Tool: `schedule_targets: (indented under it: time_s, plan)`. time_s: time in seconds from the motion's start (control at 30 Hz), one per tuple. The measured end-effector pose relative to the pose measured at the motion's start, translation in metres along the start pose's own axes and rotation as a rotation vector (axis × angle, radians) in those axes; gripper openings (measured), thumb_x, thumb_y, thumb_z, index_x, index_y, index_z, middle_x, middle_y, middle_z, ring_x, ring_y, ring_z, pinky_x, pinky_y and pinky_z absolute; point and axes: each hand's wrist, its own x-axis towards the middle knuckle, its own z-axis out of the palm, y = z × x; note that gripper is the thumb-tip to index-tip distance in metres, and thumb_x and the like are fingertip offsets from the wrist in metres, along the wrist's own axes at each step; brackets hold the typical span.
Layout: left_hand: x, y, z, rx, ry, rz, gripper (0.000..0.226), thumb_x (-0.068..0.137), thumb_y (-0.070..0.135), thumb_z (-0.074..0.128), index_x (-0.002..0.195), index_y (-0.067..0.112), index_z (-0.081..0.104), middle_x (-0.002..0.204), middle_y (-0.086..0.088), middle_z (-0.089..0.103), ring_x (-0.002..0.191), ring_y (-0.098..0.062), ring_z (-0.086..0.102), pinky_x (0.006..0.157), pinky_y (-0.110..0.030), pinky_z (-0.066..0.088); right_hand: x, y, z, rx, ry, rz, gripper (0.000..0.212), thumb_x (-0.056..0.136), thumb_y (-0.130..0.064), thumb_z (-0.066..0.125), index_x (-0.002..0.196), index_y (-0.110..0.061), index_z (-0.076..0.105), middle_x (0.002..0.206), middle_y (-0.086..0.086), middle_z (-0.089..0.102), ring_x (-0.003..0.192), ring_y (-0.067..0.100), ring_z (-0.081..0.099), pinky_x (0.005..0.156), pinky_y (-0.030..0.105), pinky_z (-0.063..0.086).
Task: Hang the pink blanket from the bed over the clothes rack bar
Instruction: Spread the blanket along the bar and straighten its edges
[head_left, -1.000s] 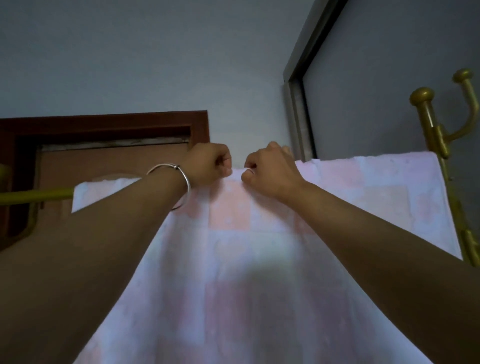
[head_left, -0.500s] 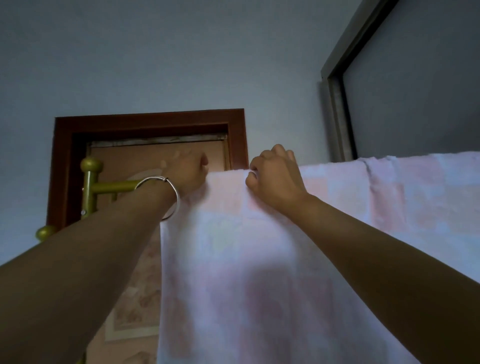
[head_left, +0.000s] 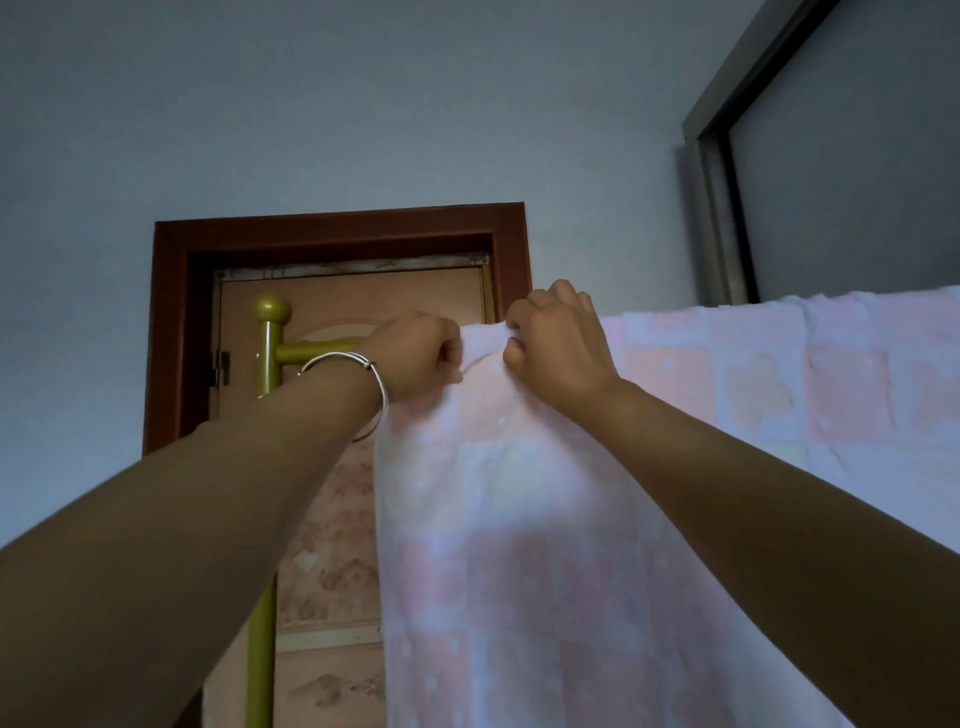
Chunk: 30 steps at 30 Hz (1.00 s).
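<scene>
Your left hand (head_left: 415, 353) and right hand (head_left: 556, 343) both pinch the top left corner of the pink blanket (head_left: 597, 519), fingers curled tight. It drapes over the gold clothes rack bar (head_left: 311, 349).

The blanket (head_left: 597, 519) is hanging over the rack bar (head_left: 317, 349), covering its right portion and draping down in front. The left hand (head_left: 415, 358) and right hand (head_left: 558, 343) are sitting side by side at the blanket's upper left corner — each grip is closing on the top edge. The rack post (head_left: 267, 467) is standing left of the blanket. The door (head_left: 343, 301) is lying behind the post and bar — the window frame (head_left: 722, 208) is sitting upper right.
</scene>
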Motion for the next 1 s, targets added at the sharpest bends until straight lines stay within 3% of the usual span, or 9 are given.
schedule_targets:
  time_s: [0.07,0.13,0.23,0.37,0.6,0.73,0.9,1.0]
  plan:
    - [-0.002,0.0,-0.002,-0.059,0.075,-0.008,0.011,0.083,0.016,0.063,0.09,0.008,0.066,0.095,-0.012,0.069,0.092,-0.03,0.06,0.074,-0.028,0.043,0.0,-0.001,0.0,-0.008,-0.001,-0.004,0.025,0.083,-0.01,0.047,0.1,-0.006,0.064,0.104,0.011,0.065,0.102,0.027,0.047,0.084,0.034,0.037]
    - [0.0,-0.003,-0.003,-0.055,0.2,-0.047,0.018,0.085,0.013,0.058,0.103,0.009,0.061,0.107,-0.013,0.064,0.103,-0.031,0.056,0.085,-0.035,0.044,0.0,0.0,-0.001,-0.01,-0.001,0.004,0.026,0.083,-0.009,0.047,0.102,-0.006,0.064,0.103,0.012,0.065,0.101,0.027,0.048,0.084,0.033,0.039]
    - [0.006,-0.01,-0.003,0.069,0.155,-0.142,0.026,0.085,0.013,0.059,0.11,0.01,0.056,0.122,-0.012,0.057,0.116,-0.032,0.047,0.096,-0.039,0.038,0.0,0.003,0.001,-0.02,0.003,0.002,0.026,0.083,-0.006,0.047,0.103,-0.005,0.064,0.103,0.012,0.064,0.1,0.027,0.048,0.083,0.033,0.04]
    - [0.011,-0.014,-0.007,0.036,0.116,-0.154,0.017,0.083,0.005,0.059,0.099,0.005,0.062,0.111,-0.018,0.065,0.105,-0.035,0.056,0.092,-0.04,0.045,-0.001,0.004,0.003,-0.032,0.019,0.006,0.026,0.083,-0.004,0.047,0.103,-0.005,0.064,0.103,0.012,0.064,0.098,0.026,0.049,0.083,0.035,0.043]
    - [-0.004,-0.033,-0.005,0.353,0.101,-0.345,0.026,0.085,0.004,0.049,0.111,0.005,0.055,0.116,-0.02,0.061,0.108,-0.039,0.057,0.088,-0.044,0.046,-0.004,0.008,-0.001,-0.083,0.021,0.033,0.029,0.085,-0.002,0.045,0.108,-0.005,0.062,0.108,0.014,0.063,0.103,0.03,0.048,0.085,0.037,0.039]
    - [-0.003,-0.027,-0.001,0.281,0.139,-0.274,0.034,0.082,0.004,0.049,0.114,0.013,0.05,0.125,-0.015,0.052,0.118,-0.034,0.046,0.099,-0.045,0.034,-0.004,0.007,-0.005,-0.118,0.009,0.023,0.028,0.084,-0.001,0.044,0.107,-0.003,0.061,0.107,0.015,0.062,0.103,0.032,0.048,0.084,0.037,0.039]
    - [-0.005,-0.035,-0.003,0.361,0.145,-0.313,0.027,0.081,0.003,0.048,0.106,0.01,0.054,0.116,-0.015,0.058,0.108,-0.035,0.054,0.096,-0.043,0.036,-0.001,0.005,-0.006,-0.145,-0.015,-0.018,0.029,0.08,0.011,0.042,0.101,0.0,0.059,0.103,0.018,0.061,0.096,0.031,0.049,0.075,0.036,0.04]
    - [-0.01,-0.029,0.007,0.341,0.235,-0.265,0.035,0.076,0.0,0.053,0.109,0.01,0.051,0.119,-0.015,0.053,0.112,-0.035,0.047,0.092,-0.044,0.036,-0.008,0.006,-0.003,-0.159,-0.002,-0.035,0.029,0.081,0.009,0.042,0.104,-0.001,0.057,0.106,0.018,0.059,0.098,0.031,0.048,0.077,0.036,0.04]
